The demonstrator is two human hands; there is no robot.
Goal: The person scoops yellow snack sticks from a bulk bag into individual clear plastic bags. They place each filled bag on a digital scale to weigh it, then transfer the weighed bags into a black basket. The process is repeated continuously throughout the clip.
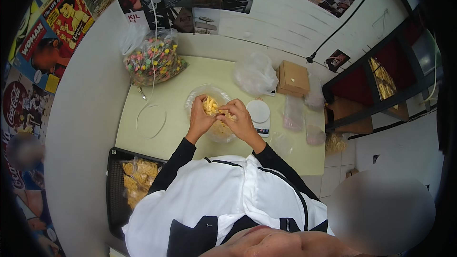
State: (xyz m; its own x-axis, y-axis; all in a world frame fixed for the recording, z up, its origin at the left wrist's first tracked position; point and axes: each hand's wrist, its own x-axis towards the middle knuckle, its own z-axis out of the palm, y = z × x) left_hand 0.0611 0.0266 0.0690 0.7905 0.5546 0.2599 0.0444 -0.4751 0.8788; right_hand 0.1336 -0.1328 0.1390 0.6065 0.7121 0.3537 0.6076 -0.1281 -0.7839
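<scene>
My left hand (200,116) is wrapped around a small clear plastic bag holding yellow snack sticks (210,105). Close against it, my right hand (237,117) has thumb and fingertips pinched at the bag's edge; exactly what lies between them is partly hidden. Below both hands sits a round container lined with a clear plastic bag (192,96), with more yellow pieces (221,128) inside. A white digital kitchen scale (258,111) with a round platform stands just right of my right hand, with nothing on it.
A big bag of colourful candies (153,59) fills the table's back left. Behind the scale are a bundle of clear plastic bags (255,73) and a cardboard box (293,76). Flat plastic packets (293,114) lie rightward. A black crate (116,189) holds bagged snacks. A white cable (153,78) hangs down.
</scene>
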